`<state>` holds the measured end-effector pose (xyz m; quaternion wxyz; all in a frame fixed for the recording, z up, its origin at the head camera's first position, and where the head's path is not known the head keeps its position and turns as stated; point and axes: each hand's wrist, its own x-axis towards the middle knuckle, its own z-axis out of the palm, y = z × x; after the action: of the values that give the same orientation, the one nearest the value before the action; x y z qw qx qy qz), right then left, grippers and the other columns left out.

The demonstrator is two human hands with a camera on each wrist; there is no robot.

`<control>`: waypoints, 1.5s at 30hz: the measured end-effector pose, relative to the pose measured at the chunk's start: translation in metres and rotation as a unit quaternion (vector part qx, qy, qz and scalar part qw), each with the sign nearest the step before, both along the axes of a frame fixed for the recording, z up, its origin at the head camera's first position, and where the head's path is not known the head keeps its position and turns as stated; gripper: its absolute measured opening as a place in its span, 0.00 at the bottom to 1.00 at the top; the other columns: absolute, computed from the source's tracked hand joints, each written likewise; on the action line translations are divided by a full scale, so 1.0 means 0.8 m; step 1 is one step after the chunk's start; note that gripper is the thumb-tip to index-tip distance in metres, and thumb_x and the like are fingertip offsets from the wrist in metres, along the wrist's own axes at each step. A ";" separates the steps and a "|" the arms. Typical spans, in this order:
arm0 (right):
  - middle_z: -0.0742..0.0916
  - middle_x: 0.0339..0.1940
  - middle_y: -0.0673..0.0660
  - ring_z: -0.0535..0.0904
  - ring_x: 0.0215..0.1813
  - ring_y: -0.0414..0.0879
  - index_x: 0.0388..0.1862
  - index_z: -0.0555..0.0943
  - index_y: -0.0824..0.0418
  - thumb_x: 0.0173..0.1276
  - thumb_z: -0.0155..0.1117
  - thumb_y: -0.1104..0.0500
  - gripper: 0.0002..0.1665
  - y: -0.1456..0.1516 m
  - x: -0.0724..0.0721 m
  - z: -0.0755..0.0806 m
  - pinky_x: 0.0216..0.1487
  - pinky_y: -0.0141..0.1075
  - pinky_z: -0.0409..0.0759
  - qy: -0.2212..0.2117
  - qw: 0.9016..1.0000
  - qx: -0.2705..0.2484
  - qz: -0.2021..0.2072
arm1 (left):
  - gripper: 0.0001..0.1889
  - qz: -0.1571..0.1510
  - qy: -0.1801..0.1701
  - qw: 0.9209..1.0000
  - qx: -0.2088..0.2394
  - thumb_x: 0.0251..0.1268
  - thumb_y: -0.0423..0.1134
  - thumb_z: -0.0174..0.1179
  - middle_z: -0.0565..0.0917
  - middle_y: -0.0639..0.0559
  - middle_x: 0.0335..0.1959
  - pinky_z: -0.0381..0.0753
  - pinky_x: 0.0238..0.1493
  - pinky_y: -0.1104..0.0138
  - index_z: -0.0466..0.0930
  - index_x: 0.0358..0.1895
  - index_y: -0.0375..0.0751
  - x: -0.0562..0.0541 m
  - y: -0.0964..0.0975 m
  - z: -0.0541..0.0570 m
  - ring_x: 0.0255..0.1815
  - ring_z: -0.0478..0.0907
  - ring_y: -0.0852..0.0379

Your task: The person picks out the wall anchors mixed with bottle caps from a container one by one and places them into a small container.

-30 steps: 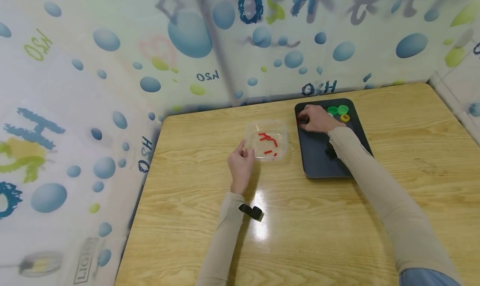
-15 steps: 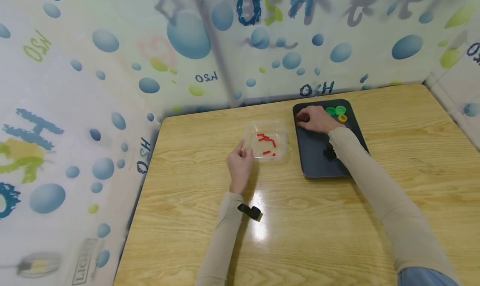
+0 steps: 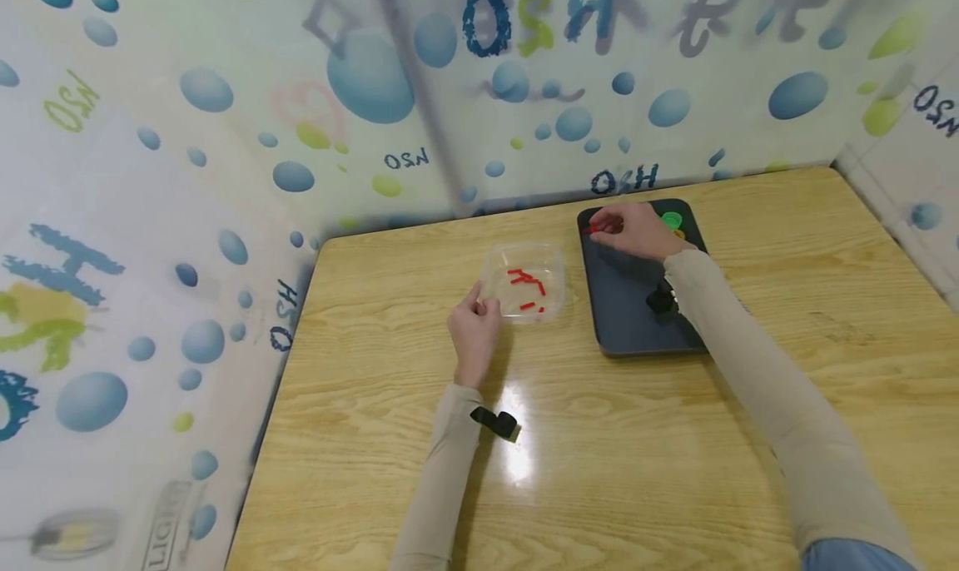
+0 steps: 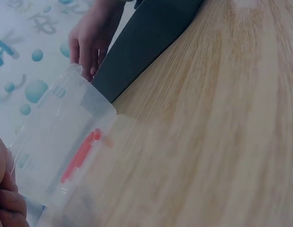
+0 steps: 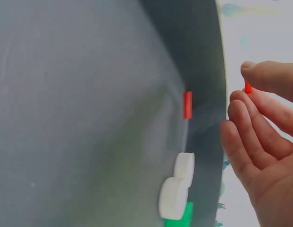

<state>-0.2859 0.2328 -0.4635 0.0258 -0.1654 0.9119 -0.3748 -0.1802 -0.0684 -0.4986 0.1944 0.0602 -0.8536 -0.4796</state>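
Note:
My left hand pinches the near-left side of a clear plastic container, which holds several short red sticks. In the left wrist view those red sticks show through the container wall. My right hand is over the far-left corner of a dark tray. Between its thumb and index finger it pinches a small red stick, with the other fingers loosely bent. Another red stick lies against the tray's side wall, below the hand.
Two white caps and a green cap lie along the tray wall. In the head view a green cap and a partly hidden yellow cap sit beyond my right hand. A patterned wall borders the wooden table.
My right hand has risen slightly from the tray's far-left corner, its fingers less bunched, with a red stick now visible in the pinch. The left hand stays at the container.

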 end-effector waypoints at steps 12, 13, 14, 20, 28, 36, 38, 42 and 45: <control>0.88 0.47 0.62 0.84 0.47 0.53 0.56 0.83 0.65 0.69 0.68 0.58 0.19 -0.036 0.020 0.044 0.54 0.49 0.82 0.006 0.999 -0.033 0.028 | 0.23 0.015 -0.004 1.000 -0.011 0.56 0.32 0.56 0.69 0.58 0.15 0.59 0.20 0.70 0.84 0.57 0.29 -0.002 -0.006 0.002 0.17 0.63 0.64; 0.88 0.47 0.62 0.85 0.47 0.52 0.56 0.83 0.65 0.69 0.68 0.59 0.19 -0.038 0.021 0.046 0.54 0.49 0.82 0.008 0.999 -0.034 0.030 | 0.23 0.014 -0.004 1.000 -0.011 0.56 0.32 0.56 0.69 0.58 0.15 0.59 0.20 0.70 0.84 0.57 0.28 -0.002 -0.006 0.002 0.17 0.63 0.64; 0.89 0.46 0.62 0.85 0.47 0.52 0.55 0.84 0.65 0.69 0.68 0.59 0.18 -0.041 0.022 0.047 0.54 0.49 0.82 0.010 0.999 -0.036 0.032 | 0.24 0.014 -0.006 1.000 -0.010 0.56 0.32 0.56 0.69 0.57 0.15 0.59 0.20 0.71 0.83 0.57 0.28 -0.002 -0.006 0.002 0.17 0.63 0.64; 0.89 0.44 0.61 0.86 0.45 0.51 0.54 0.85 0.65 0.68 0.69 0.60 0.17 -0.057 0.030 0.051 0.52 0.48 0.84 0.030 0.997 -0.053 0.053 | 0.25 0.015 -0.022 1.000 -0.008 0.57 0.32 0.55 0.69 0.58 0.15 0.58 0.19 0.72 0.82 0.59 0.29 -0.001 -0.005 0.001 0.17 0.63 0.65; 0.89 0.42 0.60 0.86 0.43 0.50 0.52 0.85 0.65 0.67 0.70 0.60 0.16 -0.074 0.035 0.054 0.51 0.46 0.84 0.040 0.995 -0.066 0.068 | 0.24 0.011 -0.016 1.000 -0.009 0.56 0.33 0.55 0.69 0.57 0.15 0.59 0.19 0.72 0.83 0.58 0.29 -0.002 -0.003 0.000 0.17 0.63 0.65; 0.89 0.44 0.61 0.86 0.45 0.52 0.53 0.84 0.66 0.67 0.70 0.60 0.17 -0.088 0.037 0.053 0.53 0.47 0.84 0.019 0.995 -0.063 0.070 | 0.24 0.009 -0.017 1.000 -0.014 0.56 0.33 0.55 0.71 0.56 0.15 0.60 0.19 0.72 0.83 0.58 0.29 -0.002 0.001 0.004 0.17 0.64 0.65; 0.89 0.44 0.61 0.85 0.46 0.52 0.53 0.84 0.65 0.67 0.70 0.60 0.17 -0.092 0.038 0.053 0.54 0.48 0.83 0.010 0.996 -0.059 0.068 | 0.24 0.007 -0.016 1.000 -0.014 0.56 0.33 0.55 0.72 0.55 0.15 0.60 0.19 0.72 0.83 0.58 0.29 -0.002 0.002 0.005 0.17 0.64 0.65; 0.89 0.45 0.61 0.85 0.47 0.52 0.53 0.84 0.66 0.67 0.69 0.60 0.17 -0.099 0.038 0.051 0.55 0.48 0.83 0.009 0.995 -0.054 0.078 | 0.24 0.005 -0.016 1.000 -0.012 0.56 0.33 0.55 0.70 0.56 0.15 0.58 0.19 0.72 0.83 0.58 0.29 -0.002 0.003 0.006 0.17 0.63 0.65; 0.89 0.44 0.61 0.86 0.46 0.52 0.52 0.84 0.66 0.68 0.69 0.60 0.16 -0.103 0.038 0.048 0.54 0.47 0.84 0.012 0.995 -0.052 0.086 | 0.24 0.006 -0.010 1.000 -0.015 0.56 0.33 0.55 0.70 0.56 0.14 0.59 0.19 0.72 0.83 0.57 0.28 -0.001 0.003 0.006 0.16 0.63 0.65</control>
<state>-0.2555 0.1500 -0.4248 0.0380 -0.2488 0.8739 -0.4159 -0.1812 -0.0663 -0.4941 0.1897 0.0669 -0.8621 -0.4650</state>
